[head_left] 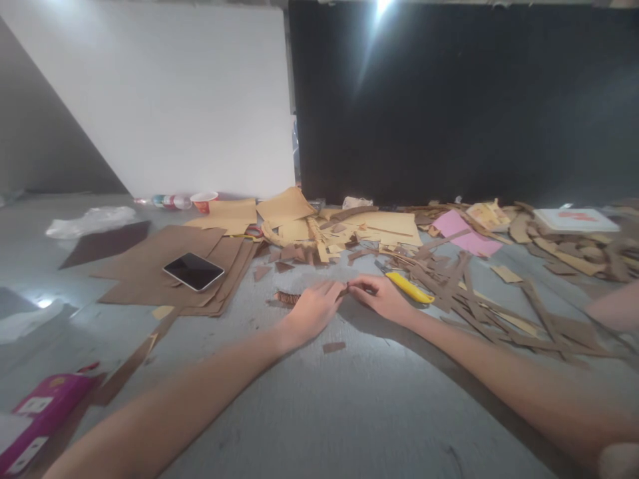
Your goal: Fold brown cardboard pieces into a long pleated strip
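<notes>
My left hand (pixel 315 307) and my right hand (pixel 382 296) meet fingertip to fingertip low over the grey table (pixel 319 419). Both are closed, pinching a small dark bit that is mostly hidden by the fingers. Out from beside my left hand pokes a short brown ridged strip (pixel 286 298), closely pleated or coiled; whether it joins what I pinch, I cannot tell. Just beyond my right hand lies a yellow utility knife (pixel 410 287), its blade pointing away to the left. A small brown scrap (pixel 334 346) rests on the table nearer to me.
To the left, a phone (pixel 194 271) lies on stacked brown sheets (pixel 150 249). Brown strips (pixel 479 306) sprawl on the right, yellowish sheets (pixel 234 214) along the back. A purple box (pixel 50 406) sits front left, a white box (pixel 576 220) back right. Another person's arm (pixel 616 307) shows at right.
</notes>
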The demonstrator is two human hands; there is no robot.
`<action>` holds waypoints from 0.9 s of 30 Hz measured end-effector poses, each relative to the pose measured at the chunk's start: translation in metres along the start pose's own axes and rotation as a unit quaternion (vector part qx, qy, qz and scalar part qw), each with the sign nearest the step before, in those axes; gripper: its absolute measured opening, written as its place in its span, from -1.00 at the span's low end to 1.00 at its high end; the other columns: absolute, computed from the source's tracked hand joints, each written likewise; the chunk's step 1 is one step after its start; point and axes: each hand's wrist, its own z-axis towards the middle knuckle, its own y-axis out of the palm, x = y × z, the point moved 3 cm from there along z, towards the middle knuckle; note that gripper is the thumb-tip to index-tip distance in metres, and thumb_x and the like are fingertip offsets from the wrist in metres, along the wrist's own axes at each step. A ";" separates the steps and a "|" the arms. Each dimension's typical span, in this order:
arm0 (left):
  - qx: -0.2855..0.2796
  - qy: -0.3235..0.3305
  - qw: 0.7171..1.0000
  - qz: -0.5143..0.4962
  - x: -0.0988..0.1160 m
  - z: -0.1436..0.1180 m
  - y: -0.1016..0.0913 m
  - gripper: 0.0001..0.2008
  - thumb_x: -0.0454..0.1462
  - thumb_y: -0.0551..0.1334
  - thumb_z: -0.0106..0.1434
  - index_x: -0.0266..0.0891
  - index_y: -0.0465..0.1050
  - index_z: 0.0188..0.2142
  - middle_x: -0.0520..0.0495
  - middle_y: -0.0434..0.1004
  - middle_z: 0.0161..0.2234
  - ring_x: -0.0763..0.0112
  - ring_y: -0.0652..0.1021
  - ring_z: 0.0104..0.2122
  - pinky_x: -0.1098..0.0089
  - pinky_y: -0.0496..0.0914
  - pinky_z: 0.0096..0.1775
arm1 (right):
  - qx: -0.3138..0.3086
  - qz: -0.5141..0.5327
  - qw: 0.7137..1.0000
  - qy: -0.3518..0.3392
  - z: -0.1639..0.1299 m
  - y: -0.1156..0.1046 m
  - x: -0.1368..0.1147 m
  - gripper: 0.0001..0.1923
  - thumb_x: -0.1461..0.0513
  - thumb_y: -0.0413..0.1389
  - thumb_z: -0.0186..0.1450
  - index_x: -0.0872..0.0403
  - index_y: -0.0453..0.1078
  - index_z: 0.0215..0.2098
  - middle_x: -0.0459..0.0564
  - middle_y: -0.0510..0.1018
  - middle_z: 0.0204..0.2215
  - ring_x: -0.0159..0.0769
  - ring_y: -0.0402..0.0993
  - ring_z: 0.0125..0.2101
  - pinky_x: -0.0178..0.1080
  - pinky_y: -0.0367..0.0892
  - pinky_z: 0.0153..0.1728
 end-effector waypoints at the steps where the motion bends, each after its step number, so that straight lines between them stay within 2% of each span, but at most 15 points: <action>1: 0.000 0.004 1.000 0.001 0.001 0.000 0.000 -0.87 -0.30 0.09 0.57 -0.23 0.41 -0.04 -0.14 0.60 -0.18 0.20 0.64 -0.15 0.26 0.51 -0.14 | -0.009 0.011 1.000 0.008 0.000 0.000 0.001 -0.63 -0.05 0.09 0.49 0.01 0.59 -0.17 -0.09 0.58 -0.43 -0.28 0.44 -0.41 -0.25 0.35 -0.35; 5: -0.008 0.020 1.000 0.007 0.004 0.001 -0.001 -0.83 -0.28 0.05 0.59 -0.24 0.41 -0.02 -0.16 0.61 -0.16 0.20 0.63 -0.13 0.24 0.51 -0.10 | -0.031 0.047 0.998 0.036 0.001 0.001 0.010 -0.56 -0.11 0.07 0.50 0.03 0.55 -0.24 -0.13 0.49 -0.51 -0.33 0.36 -0.50 -0.30 0.27 -0.46; 11: 0.003 0.020 1.000 0.002 0.003 0.001 0.001 -0.83 -0.29 0.06 0.59 -0.24 0.41 0.01 -0.17 0.62 -0.15 0.19 0.64 -0.13 0.21 0.53 -0.09 | 0.036 0.051 0.997 0.043 0.003 0.001 0.016 -0.59 -0.11 0.20 0.41 0.05 0.48 -0.29 -0.12 0.48 -0.48 -0.34 0.33 -0.50 -0.30 0.26 -0.48; 14: -0.001 0.015 1.000 -0.003 0.003 0.001 0.001 -0.84 -0.28 0.07 0.58 -0.24 0.42 -0.01 -0.18 0.61 -0.15 0.18 0.64 -0.13 0.21 0.53 -0.11 | 0.042 0.045 0.997 0.036 0.003 0.000 0.014 -0.63 -0.08 0.22 0.40 0.04 0.49 -0.30 -0.12 0.48 -0.49 -0.33 0.34 -0.48 -0.28 0.27 -0.44; 18: -0.007 0.007 1.000 0.003 0.003 0.001 0.000 -0.83 -0.28 0.06 0.58 -0.23 0.41 -0.01 -0.16 0.61 -0.16 0.19 0.64 -0.13 0.22 0.52 -0.10 | 0.030 0.028 0.999 0.022 0.002 0.000 0.011 -0.63 -0.08 0.19 0.43 0.05 0.55 -0.25 -0.09 0.53 -0.46 -0.29 0.39 -0.44 -0.25 0.31 -0.38; 24: -0.018 0.001 1.000 0.018 0.001 0.000 0.002 -0.86 -0.30 0.09 0.56 -0.23 0.42 -0.07 -0.15 0.60 -0.19 0.18 0.63 -0.15 0.22 0.51 -0.13 | -0.038 0.042 0.998 0.013 0.002 0.004 0.010 -0.63 -0.09 0.19 0.43 0.02 0.58 -0.24 -0.07 0.61 -0.37 -0.26 0.47 -0.38 -0.25 0.37 -0.36; 27: -0.025 0.000 1.000 0.014 -0.001 0.001 0.004 -0.88 -0.30 0.10 0.55 -0.22 0.42 -0.06 -0.16 0.60 -0.17 0.17 0.64 -0.14 0.22 0.51 -0.12 | -0.033 0.031 0.999 0.015 0.002 0.004 0.010 -0.64 -0.08 0.19 0.43 0.02 0.58 -0.24 -0.08 0.61 -0.39 -0.27 0.46 -0.40 -0.25 0.36 -0.37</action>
